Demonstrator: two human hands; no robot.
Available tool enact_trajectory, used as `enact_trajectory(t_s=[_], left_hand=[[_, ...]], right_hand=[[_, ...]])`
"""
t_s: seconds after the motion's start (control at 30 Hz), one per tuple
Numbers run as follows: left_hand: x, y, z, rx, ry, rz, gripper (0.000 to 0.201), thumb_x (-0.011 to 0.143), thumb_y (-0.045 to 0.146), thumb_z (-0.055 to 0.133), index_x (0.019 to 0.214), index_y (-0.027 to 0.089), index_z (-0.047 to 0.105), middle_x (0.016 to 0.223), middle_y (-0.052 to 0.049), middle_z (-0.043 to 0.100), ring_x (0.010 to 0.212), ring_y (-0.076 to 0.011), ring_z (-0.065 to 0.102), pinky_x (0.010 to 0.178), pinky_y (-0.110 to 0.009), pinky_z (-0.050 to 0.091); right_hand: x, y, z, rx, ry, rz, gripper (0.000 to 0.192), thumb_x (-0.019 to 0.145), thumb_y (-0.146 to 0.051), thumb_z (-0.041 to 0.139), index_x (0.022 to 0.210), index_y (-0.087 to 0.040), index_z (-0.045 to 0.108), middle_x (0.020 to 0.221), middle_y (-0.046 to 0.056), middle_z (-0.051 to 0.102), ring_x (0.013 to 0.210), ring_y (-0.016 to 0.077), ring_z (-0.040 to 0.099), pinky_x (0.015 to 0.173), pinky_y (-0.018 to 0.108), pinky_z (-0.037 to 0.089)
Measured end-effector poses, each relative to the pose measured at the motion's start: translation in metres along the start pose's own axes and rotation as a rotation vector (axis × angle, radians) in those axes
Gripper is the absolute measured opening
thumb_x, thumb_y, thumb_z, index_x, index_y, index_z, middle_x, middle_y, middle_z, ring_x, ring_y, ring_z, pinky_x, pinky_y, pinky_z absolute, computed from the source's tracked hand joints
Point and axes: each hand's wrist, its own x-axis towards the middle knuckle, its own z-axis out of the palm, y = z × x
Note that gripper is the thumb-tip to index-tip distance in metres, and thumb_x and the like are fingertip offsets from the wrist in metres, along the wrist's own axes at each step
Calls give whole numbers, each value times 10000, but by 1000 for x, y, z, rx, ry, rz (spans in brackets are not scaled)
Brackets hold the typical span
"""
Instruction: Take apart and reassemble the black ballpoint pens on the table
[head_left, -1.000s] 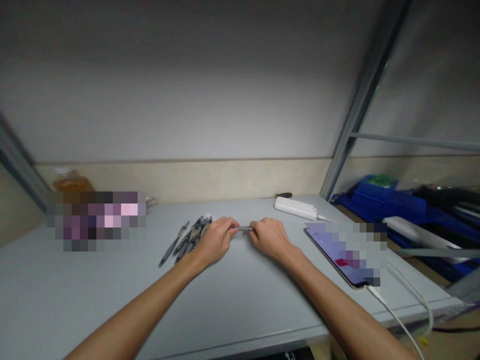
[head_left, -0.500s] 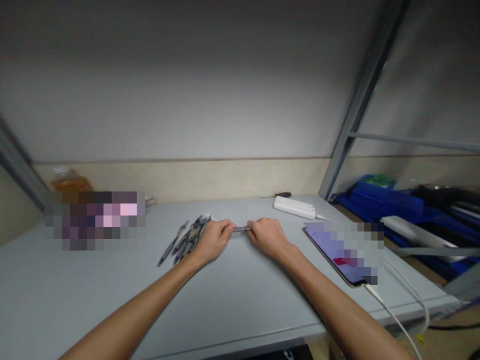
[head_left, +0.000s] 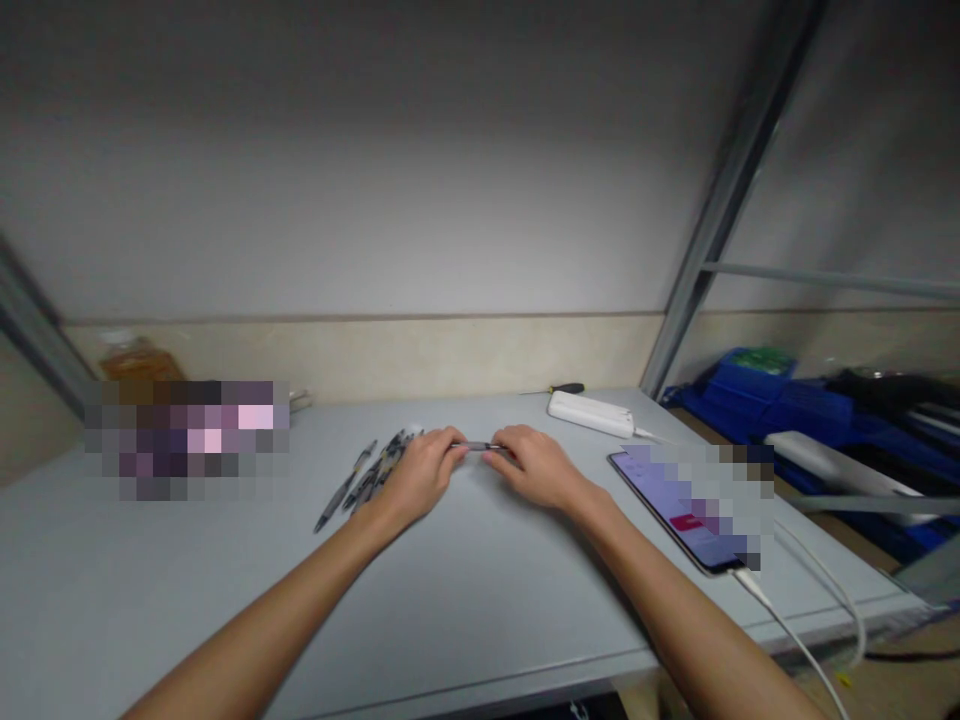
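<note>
My left hand (head_left: 420,475) and my right hand (head_left: 534,466) both pinch one grey pen (head_left: 475,446), held level just above the grey table (head_left: 450,590). Each hand grips one end; only the short middle stretch of the pen shows between the fingertips. Just left of my left hand lies a heap of several dark pens (head_left: 367,477), fanned out on the table top.
A phone (head_left: 679,510) with a white cable (head_left: 795,640) lies at the right. A white power bank (head_left: 591,413) and a small screwdriver (head_left: 559,389) sit near the back wall. A blurred patch (head_left: 184,438) covers things at the left. Blue bins (head_left: 757,390) stand beyond the shelf post.
Both hands have drawn closer together along the pen and shifted a little toward the back of the table. The pile of pens has not moved.
</note>
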Motion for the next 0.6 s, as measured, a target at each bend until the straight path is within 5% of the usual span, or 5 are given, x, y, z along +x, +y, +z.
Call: enact_trajectory(t_s=[0.1,0.27,0.37,0.6], left_hand=[[2,-4,-2,0,-11,-36,246,895,259,395,805,172,607,712,-27,661,688,-152,595,693,-263,422],[3,-3,-2,-14,-11,-47,273,880,279,425,772,161,646,755,-49,676,714,-159,592,695,-256,410],[4,-3,-1,-77,18,-82,275,868,281,432,762,156,653,761,-47,677,717,-155,586,685,-245,407],[5,-14,-1,-144,74,-212,316,854,349,412,747,153,635,637,-6,614,600,-138,526,567,-224,357]], right_hand=[[2,2,2,70,34,-44,316,946,-268,322,882,-141,604,835,67,591,817,151,512,748,257,340],[1,9,0,181,109,-88,114,830,-233,555,888,-156,616,881,64,580,856,163,503,774,266,353],[0,12,-4,247,85,-33,171,791,-290,606,904,-162,624,820,43,597,751,143,518,686,238,354],[1,16,-15,351,-13,93,369,886,-366,414,742,-126,654,585,10,570,552,106,452,559,221,299]])
